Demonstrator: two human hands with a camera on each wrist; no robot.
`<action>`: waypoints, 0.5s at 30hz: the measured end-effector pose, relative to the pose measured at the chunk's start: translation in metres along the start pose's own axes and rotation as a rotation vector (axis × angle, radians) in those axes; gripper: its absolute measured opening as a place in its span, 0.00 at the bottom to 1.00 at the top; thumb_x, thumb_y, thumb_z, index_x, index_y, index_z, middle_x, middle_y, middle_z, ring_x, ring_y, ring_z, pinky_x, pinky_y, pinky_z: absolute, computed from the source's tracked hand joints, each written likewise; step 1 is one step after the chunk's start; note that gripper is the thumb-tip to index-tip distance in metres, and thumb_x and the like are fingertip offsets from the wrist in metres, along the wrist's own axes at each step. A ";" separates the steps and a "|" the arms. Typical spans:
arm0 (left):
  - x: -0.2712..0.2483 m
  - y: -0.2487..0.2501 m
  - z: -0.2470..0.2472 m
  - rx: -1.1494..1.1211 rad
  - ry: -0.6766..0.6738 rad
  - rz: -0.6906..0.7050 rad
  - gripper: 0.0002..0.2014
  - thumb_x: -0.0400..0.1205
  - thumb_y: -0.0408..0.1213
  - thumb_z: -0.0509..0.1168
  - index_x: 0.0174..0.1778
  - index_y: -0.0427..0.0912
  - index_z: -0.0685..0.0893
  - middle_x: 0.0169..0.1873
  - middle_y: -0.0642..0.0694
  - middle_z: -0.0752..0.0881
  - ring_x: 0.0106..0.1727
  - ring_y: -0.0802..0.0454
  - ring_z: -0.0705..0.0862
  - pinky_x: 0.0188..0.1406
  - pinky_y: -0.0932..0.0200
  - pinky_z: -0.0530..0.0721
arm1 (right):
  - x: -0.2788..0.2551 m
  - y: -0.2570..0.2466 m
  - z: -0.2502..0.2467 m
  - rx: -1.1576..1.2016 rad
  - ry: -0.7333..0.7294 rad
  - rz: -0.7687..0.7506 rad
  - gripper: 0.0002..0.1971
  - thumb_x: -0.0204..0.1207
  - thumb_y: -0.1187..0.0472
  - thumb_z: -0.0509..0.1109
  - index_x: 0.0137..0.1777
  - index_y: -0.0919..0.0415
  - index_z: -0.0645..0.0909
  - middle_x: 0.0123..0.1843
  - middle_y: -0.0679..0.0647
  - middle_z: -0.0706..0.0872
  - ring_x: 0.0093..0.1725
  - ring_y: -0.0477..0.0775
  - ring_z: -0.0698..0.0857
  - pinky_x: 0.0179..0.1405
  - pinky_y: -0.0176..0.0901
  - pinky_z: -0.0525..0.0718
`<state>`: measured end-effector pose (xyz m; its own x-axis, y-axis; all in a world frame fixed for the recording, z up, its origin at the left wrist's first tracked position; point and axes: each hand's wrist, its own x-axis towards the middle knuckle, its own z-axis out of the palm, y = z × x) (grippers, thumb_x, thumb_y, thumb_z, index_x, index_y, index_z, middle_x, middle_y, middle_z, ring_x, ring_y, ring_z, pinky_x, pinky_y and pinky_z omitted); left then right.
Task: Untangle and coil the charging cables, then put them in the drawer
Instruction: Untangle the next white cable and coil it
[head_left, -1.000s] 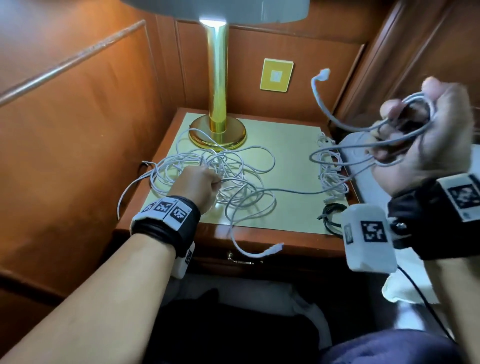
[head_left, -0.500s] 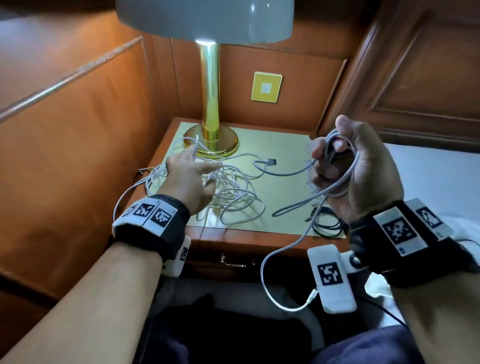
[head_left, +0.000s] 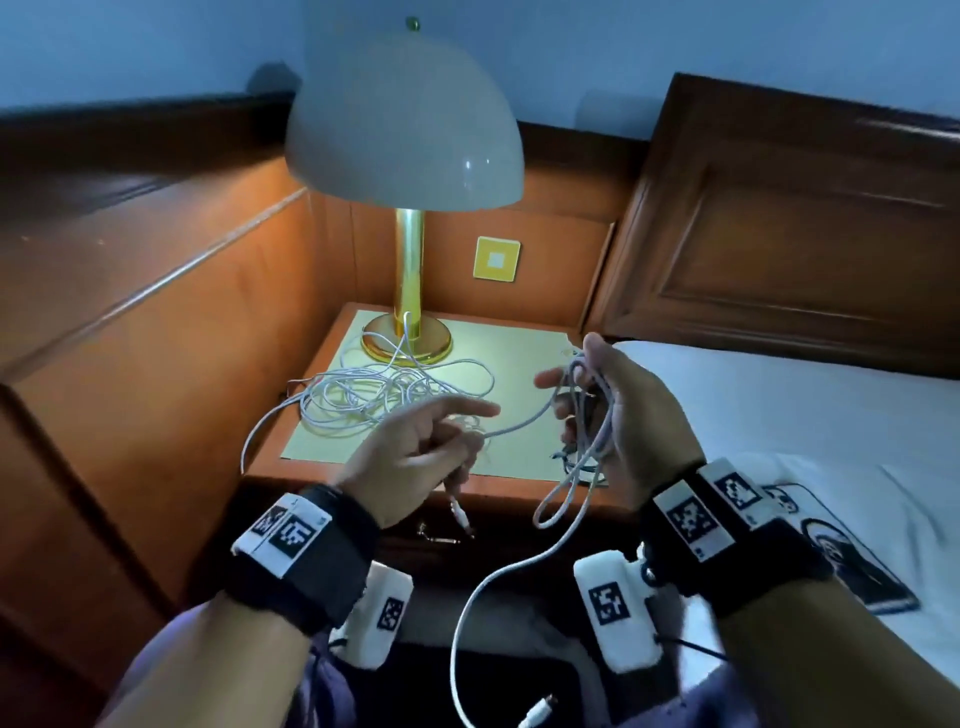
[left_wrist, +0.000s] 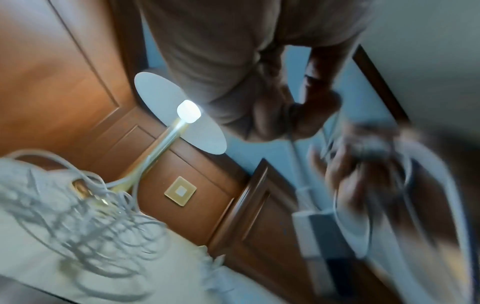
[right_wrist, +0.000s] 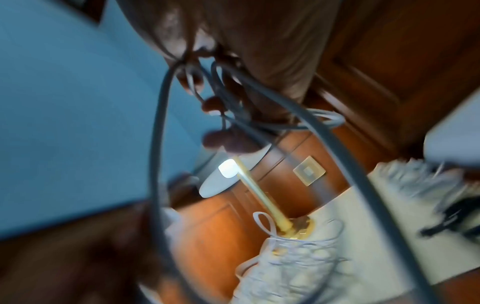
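No words, brand names or numbers can be read anywhere. The only signs are black-and-white square code markers on the wristbands (head_left: 698, 517) and on the white camera blocks (head_left: 613, 605) low in the head view. A printed picture on the cloth (head_left: 852, 566) at lower right is too blurred to make out.

Left hand (head_left: 415, 441) now off tangle (head_left: 379, 395)
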<state>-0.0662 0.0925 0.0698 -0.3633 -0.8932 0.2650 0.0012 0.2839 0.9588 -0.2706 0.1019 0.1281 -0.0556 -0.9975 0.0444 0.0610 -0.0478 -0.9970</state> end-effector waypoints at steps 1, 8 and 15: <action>-0.004 0.005 0.001 -0.070 0.037 -0.020 0.14 0.86 0.25 0.63 0.63 0.42 0.86 0.27 0.40 0.78 0.23 0.50 0.75 0.22 0.64 0.74 | -0.004 0.002 -0.005 -0.139 0.013 0.025 0.23 0.89 0.46 0.57 0.54 0.68 0.78 0.48 0.55 0.91 0.36 0.52 0.86 0.33 0.45 0.82; -0.014 0.040 0.023 -0.454 0.175 -0.053 0.13 0.88 0.31 0.58 0.53 0.39 0.90 0.32 0.43 0.84 0.29 0.48 0.88 0.17 0.65 0.73 | -0.056 0.061 -0.037 -0.765 -0.305 0.521 0.21 0.84 0.38 0.62 0.63 0.54 0.82 0.57 0.63 0.86 0.42 0.56 0.88 0.33 0.47 0.86; 0.007 0.012 0.057 -0.601 -0.049 -0.197 0.22 0.84 0.31 0.51 0.71 0.31 0.80 0.65 0.34 0.87 0.68 0.38 0.85 0.45 0.50 0.90 | -0.042 0.070 -0.065 -1.082 -0.145 0.171 0.22 0.81 0.40 0.67 0.37 0.58 0.85 0.34 0.50 0.86 0.37 0.47 0.83 0.38 0.43 0.76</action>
<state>-0.1217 0.1096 0.0772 -0.4519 -0.8878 0.0867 0.4480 -0.1418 0.8827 -0.3290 0.1435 0.0524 -0.0075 -0.9867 -0.1627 -0.8513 0.0916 -0.5166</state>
